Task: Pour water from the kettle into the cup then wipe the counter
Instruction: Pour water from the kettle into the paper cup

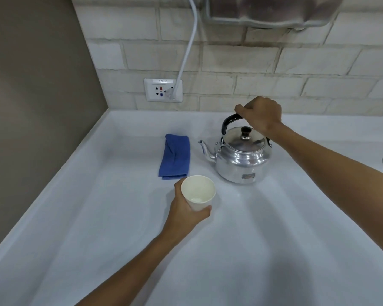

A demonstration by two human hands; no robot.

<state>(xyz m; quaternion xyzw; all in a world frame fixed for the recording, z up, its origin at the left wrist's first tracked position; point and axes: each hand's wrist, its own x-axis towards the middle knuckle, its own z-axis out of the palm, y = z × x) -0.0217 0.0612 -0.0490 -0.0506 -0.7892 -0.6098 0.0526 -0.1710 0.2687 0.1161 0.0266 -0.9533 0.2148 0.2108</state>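
Right hand [261,114] wrapped around black handle [229,122] of metal kettle [241,157], fingers closed on it. Kettle upright on white worktop [274,239], lid on, spout [206,151] pointing left. Left hand [186,212] gripping white paper cup [198,192], fingers curled around its side; cup tilted slightly, in front-left of kettle, whether touching worktop unclear. Folded blue cloth [175,156] flat on worktop left of kettle, just behind cup. Wall socket [163,90] behind, white cable [187,51] plugged in.

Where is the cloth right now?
The cloth lies folded on the counter, left of the kettle and just behind the cup, below the wall socket.
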